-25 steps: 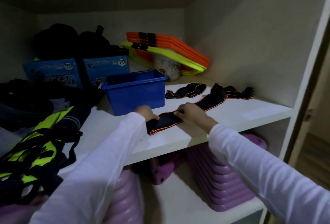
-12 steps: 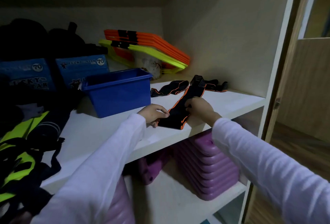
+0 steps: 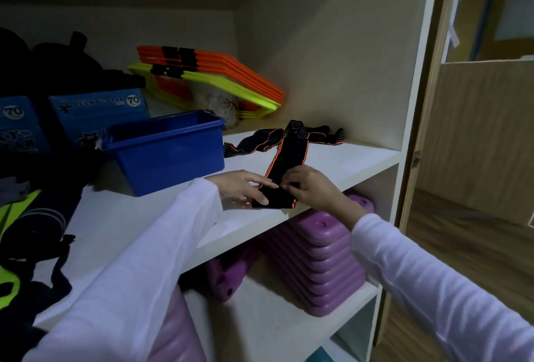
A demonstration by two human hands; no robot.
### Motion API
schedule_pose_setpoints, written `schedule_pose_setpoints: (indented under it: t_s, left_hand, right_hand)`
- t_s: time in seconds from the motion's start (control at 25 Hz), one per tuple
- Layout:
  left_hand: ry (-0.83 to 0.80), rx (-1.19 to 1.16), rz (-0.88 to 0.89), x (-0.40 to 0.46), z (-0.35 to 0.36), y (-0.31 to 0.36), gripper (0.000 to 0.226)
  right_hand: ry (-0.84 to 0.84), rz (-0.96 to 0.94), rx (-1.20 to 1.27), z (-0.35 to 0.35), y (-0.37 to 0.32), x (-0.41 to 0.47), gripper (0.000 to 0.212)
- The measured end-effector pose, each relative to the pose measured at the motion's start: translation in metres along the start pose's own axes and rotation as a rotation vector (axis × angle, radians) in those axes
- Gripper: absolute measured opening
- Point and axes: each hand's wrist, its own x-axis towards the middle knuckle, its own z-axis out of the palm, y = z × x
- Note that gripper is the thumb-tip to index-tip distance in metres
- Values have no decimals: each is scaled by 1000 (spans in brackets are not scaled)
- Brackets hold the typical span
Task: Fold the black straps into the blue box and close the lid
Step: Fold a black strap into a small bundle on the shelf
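A black strap with orange edges (image 3: 289,156) lies along the white shelf (image 3: 346,159), its near end folded at the shelf's front edge. My left hand (image 3: 239,188) and my right hand (image 3: 309,188) both pinch that folded end. Two more black straps (image 3: 254,142) lie at the back near the wall. The open blue box (image 3: 167,148) stands just left of my hands, with no lid in sight.
Orange and yellow flat hoops (image 3: 216,75) lean at the back. Blue cartons (image 3: 95,113) and dark bags sit left of the box. Neon yellow and black vests (image 3: 26,231) cover the shelf's left end. Purple stacked items (image 3: 320,260) fill the shelf below. A wooden door (image 3: 476,130) stands right.
The strap has been turned from lying sideways to pointing away from me, and its near end is now folded over. The view has swung to the right.
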Motion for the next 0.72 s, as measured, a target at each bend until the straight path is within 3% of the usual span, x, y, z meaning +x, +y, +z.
schedule_pose_setpoints:
  t_s: [0.24, 0.52, 0.6, 0.72]
  left_hand:
    - [-40, 350, -5, -9, -2, 5, 65]
    - [218, 81, 163, -6, 5, -2, 34]
    - [311, 64, 202, -4, 2, -6, 29]
    - [315, 7, 231, -3, 2, -5, 21]
  right_hand:
    - [32, 69, 161, -6, -16, -11, 27]
    - [-28, 120, 118, -5, -28, -22, 56]
    - [30, 134, 94, -1, -29, -22, 46]
    - [63, 186, 113, -2, -29, -16, 34]
